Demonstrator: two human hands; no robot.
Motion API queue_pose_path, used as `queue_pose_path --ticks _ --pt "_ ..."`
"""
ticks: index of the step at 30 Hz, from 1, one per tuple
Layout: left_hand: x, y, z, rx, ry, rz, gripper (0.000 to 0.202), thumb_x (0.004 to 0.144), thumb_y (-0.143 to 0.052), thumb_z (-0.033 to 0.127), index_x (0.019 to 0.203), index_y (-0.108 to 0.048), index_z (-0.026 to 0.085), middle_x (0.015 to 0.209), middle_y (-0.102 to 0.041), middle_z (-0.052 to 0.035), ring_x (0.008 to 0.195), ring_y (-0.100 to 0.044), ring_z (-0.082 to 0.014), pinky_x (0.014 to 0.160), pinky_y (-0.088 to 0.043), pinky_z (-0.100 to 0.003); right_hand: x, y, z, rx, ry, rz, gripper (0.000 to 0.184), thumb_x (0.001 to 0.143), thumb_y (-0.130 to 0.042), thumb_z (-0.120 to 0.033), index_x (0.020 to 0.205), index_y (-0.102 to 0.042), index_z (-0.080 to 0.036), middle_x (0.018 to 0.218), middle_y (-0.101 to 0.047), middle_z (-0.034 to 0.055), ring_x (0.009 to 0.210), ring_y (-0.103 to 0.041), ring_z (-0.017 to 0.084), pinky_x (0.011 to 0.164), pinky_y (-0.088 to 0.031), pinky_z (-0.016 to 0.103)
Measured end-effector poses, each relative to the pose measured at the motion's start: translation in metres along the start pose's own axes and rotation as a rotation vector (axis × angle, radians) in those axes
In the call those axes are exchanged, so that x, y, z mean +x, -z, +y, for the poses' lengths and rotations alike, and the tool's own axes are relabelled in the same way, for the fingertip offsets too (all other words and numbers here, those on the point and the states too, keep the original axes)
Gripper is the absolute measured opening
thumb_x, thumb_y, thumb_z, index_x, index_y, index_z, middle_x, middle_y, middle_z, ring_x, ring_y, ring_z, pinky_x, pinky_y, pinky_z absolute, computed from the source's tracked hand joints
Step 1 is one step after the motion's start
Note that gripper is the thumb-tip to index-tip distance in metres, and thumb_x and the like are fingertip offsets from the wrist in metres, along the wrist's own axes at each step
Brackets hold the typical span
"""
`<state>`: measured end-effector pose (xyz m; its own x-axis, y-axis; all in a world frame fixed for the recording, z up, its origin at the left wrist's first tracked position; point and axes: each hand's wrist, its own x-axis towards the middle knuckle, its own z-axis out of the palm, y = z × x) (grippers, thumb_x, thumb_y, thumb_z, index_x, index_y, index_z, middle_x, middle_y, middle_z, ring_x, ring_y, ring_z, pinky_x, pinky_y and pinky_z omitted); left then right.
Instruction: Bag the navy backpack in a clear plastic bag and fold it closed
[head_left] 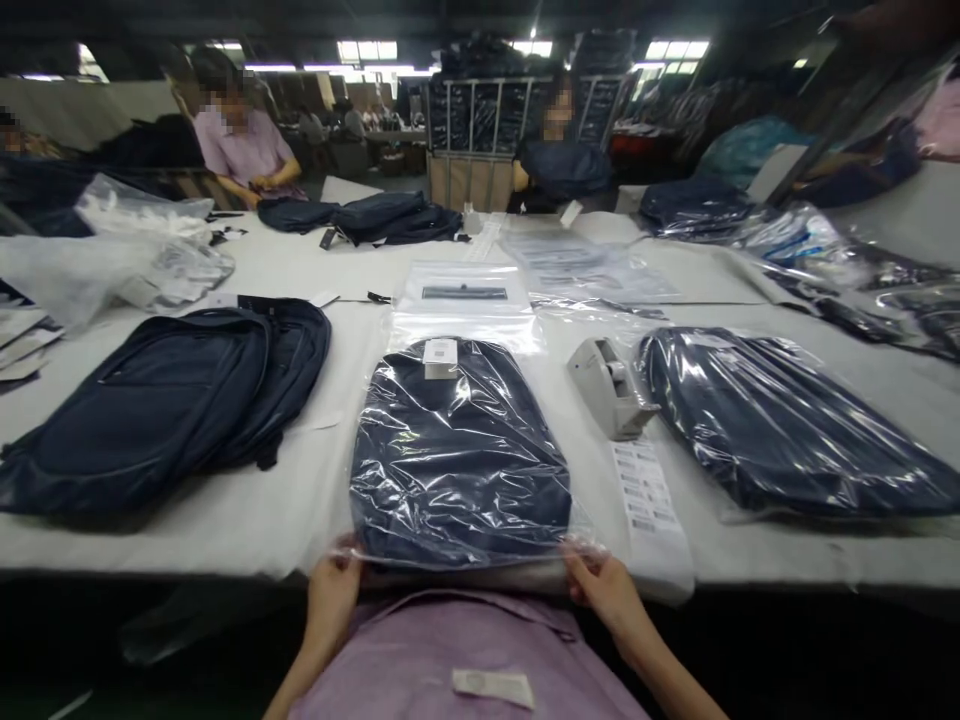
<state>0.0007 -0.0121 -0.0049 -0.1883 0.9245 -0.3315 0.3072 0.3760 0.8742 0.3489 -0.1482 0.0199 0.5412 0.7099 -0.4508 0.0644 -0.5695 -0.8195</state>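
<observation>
In front of me on the table lies a dark blue backpack (457, 460) inside a clear plastic bag (480, 520). A white tag (440, 357) shows at its top end. My left hand (336, 578) pinches the near left corner of the plastic bag at the table edge. On the other side, my right hand (598, 578) is closed on the near right corner of the same bag. Both hands hold the bag's near edge spread wide, close to my body.
Unwrapped backpacks (150, 390) lie overlapped at the left; a bagged backpack (780, 420) is at the right. Beside it stand a grey tape dispenser (611, 385) and a barcode label sheet (646, 495). Flat plastic bags (461, 290) lie behind. Two people (244, 150) work across the table.
</observation>
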Motion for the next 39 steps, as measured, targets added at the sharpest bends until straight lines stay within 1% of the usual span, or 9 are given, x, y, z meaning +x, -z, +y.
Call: queue_pose_path --ticks 4,10,14,18,22,26,32,35,39 --pt "-0.007 0.005 0.003 0.092 -0.064 -0.077 0.024 0.068 -0.067 0.031 0.089 -0.067 0.018 0.083 -0.069 -0.0079 0.096 -0.062 -0.0326 0.087 -0.046 -0.042 -0.003 -0.007 0.002 -0.138 0.146 -0.002 0.042 0.070 -0.054 -0.056 0.074 -0.067 -0.017 0.074 -0.071 0.0070 0.078 -0.066 0.028 0.072 -0.053 0.037" --pt "-0.010 0.000 0.048 -0.788 0.236 -0.392 0.015 0.081 -0.059 0.021 0.095 -0.062 0.019 0.096 -0.069 -0.0047 0.086 -0.065 -0.0192 0.076 -0.055 -0.033 -0.011 -0.020 -0.042 0.522 0.124 -0.065 0.038 0.069 -0.066 -0.055 0.085 -0.060 -0.020 0.093 -0.072 0.0063 0.090 -0.067 0.025 0.076 -0.056 0.038" --pt "-0.011 -0.027 0.054 -1.078 0.268 -0.242 0.011 0.074 -0.057 0.010 0.081 -0.061 0.018 0.074 -0.067 -0.0009 0.066 -0.064 -0.0124 0.062 -0.054 -0.021 -0.012 -0.030 -0.042 0.605 0.104 -0.011 0.044 0.062 -0.071 -0.059 0.080 -0.058 -0.021 0.076 -0.072 0.0049 0.072 -0.070 0.023 0.063 -0.057 0.033" --pt "-0.018 -0.036 0.017 -0.730 0.303 -0.100 0.014 0.069 -0.062 0.013 0.081 -0.059 0.019 0.070 -0.067 -0.0007 0.060 -0.064 -0.0160 0.056 -0.053 -0.026 -0.011 -0.031 -0.001 0.325 -0.042 0.005 0.049 0.061 -0.066 -0.057 0.090 -0.060 -0.019 0.054 -0.066 0.0009 0.049 -0.064 0.022 0.045 -0.050 0.032" --pt "-0.022 0.001 -0.026 -0.449 0.245 0.040 0.016 0.068 -0.064 0.020 0.084 -0.059 0.018 0.067 -0.067 -0.0007 0.058 -0.064 -0.0179 0.050 -0.050 -0.025 -0.015 -0.011 0.034 0.172 -0.033 0.149 0.053 0.060 -0.062 -0.053 0.095 -0.063 -0.014 0.058 -0.068 0.0041 0.055 -0.065 0.023 0.049 -0.049 0.031" --pt "-0.030 0.039 -0.049 -0.300 0.272 0.142 0.024 0.068 -0.062 0.030 0.089 -0.061 0.019 0.074 -0.068 -0.0016 0.068 -0.067 -0.0205 0.060 -0.054 -0.028 -0.025 0.004 0.053 0.019 -0.076 0.075 0.051 0.063 -0.053 -0.060 0.082 -0.068 -0.015 0.063 -0.071 0.0064 0.062 -0.068 0.026 0.053 -0.051 0.033" --pt "-0.033 0.044 -0.032 -0.261 0.032 0.073 0.081 0.057 -0.077 0.040 0.129 -0.041 0.027 0.105 -0.067 -0.0048 0.089 -0.067 -0.0258 0.074 -0.055 -0.035 -0.035 0.000 0.045 -0.247 0.264 0.328 0.065 0.063 -0.062 -0.058 0.114 -0.060 -0.017 0.096 -0.072 0.0091 0.084 -0.069 0.026 0.075 -0.056 0.036" --pt "-0.022 0.036 -0.012 0.000 -0.038 0.075 0.047 0.062 -0.071 0.046 0.101 -0.061 0.020 0.087 -0.070 -0.0045 0.083 -0.066 -0.0258 0.071 -0.052 -0.032 -0.034 0.000 0.031 -0.367 0.526 0.340 0.039 0.077 -0.056 -0.050 0.100 -0.066 -0.020 0.089 -0.071 0.0073 0.080 -0.068 0.023 0.080 -0.056 0.035" --pt "-0.010 0.017 0.000 0.172 -0.160 0.126 0.028 0.071 -0.057 0.048 0.074 -0.059 0.020 0.058 -0.062 0.0014 0.059 -0.059 -0.0193 0.055 -0.044 -0.027 -0.026 0.016 0.041 -0.482 0.693 0.371 0.031 0.089 -0.046 -0.041 0.096 -0.068 -0.020 0.094 -0.073 0.0070 0.087 -0.070 0.022 0.086 -0.056 0.034"
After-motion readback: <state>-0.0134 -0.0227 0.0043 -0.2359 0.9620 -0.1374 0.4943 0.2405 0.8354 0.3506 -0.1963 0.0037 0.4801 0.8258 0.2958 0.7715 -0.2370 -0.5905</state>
